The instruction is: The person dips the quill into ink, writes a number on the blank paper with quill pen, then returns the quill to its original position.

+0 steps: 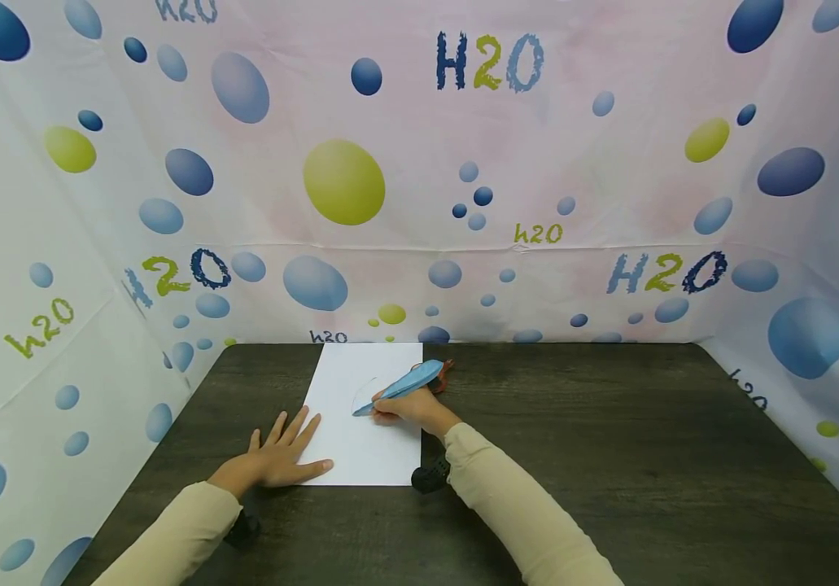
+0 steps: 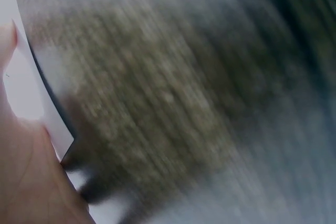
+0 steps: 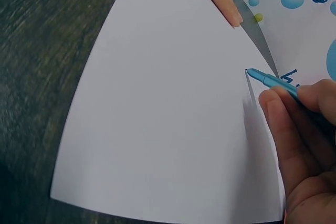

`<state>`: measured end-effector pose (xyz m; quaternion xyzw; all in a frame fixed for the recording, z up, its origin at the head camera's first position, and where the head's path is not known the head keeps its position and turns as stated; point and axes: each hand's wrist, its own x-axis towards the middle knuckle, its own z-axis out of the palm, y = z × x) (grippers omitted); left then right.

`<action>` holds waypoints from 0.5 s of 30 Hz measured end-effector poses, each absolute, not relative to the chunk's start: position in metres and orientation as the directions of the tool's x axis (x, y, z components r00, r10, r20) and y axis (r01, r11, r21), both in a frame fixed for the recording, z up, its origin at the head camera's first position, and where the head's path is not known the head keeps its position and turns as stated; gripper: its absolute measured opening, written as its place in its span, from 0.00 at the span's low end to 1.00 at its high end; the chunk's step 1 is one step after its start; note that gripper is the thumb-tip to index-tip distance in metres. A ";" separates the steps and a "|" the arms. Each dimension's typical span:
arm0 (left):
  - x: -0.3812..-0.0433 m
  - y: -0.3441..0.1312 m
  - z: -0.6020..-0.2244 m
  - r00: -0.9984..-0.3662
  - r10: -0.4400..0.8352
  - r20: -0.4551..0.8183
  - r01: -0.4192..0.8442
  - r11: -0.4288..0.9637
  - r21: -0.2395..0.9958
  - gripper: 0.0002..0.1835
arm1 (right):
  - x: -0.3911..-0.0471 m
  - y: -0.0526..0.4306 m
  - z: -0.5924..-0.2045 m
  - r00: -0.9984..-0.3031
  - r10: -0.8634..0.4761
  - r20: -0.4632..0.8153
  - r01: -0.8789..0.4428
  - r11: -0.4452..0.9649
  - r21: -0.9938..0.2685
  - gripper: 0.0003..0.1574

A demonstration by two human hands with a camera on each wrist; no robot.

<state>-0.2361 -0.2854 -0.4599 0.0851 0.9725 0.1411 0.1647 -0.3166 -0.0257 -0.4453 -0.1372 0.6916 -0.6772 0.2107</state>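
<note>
A white sheet of paper (image 1: 364, 456) lies on the dark table, its far edge close to the back wall. My right hand (image 1: 415, 409) pinches a light-blue pen (image 1: 419, 377) with a broad, feather-like upper end. The pen's tip touches the paper, seen also in the right wrist view, where thumb and fingers (image 3: 281, 124) close around the blue barrel (image 3: 268, 78). A faint curved line (image 1: 356, 395) shows near the tip. My left hand (image 1: 273, 462) lies flat with fingers spread across the sheet's left edge, the thumb on the paper. The left wrist view is largely blurred.
The dark wood-grain table (image 1: 595, 439) extends far to the right of the paper. A white sheet printed with bubbles and H2O lettering (image 1: 488, 61) hangs behind and at both sides. Small black devices sit at the right wrist (image 1: 430, 476) and left wrist (image 1: 243, 529).
</note>
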 end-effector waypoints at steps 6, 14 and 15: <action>-0.228 -0.278 -0.445 -0.917 0.215 -0.336 0.111 0.947 0.302 0.55 | -0.318 -0.020 -0.444 -0.832 -0.539 -0.131 0.092 0.100 -0.991 0.14; -0.229 -0.280 -0.447 -0.919 0.226 -0.323 0.125 0.945 0.304 0.55 | -0.319 -0.013 -0.440 -0.794 -0.598 -0.110 0.037 0.132 -0.991 0.13; -0.230 -0.280 -0.449 -0.920 0.224 -0.322 0.125 0.946 0.300 0.55 | -0.319 -0.013 -0.440 -0.790 -0.603 -0.111 0.032 0.140 -0.990 0.13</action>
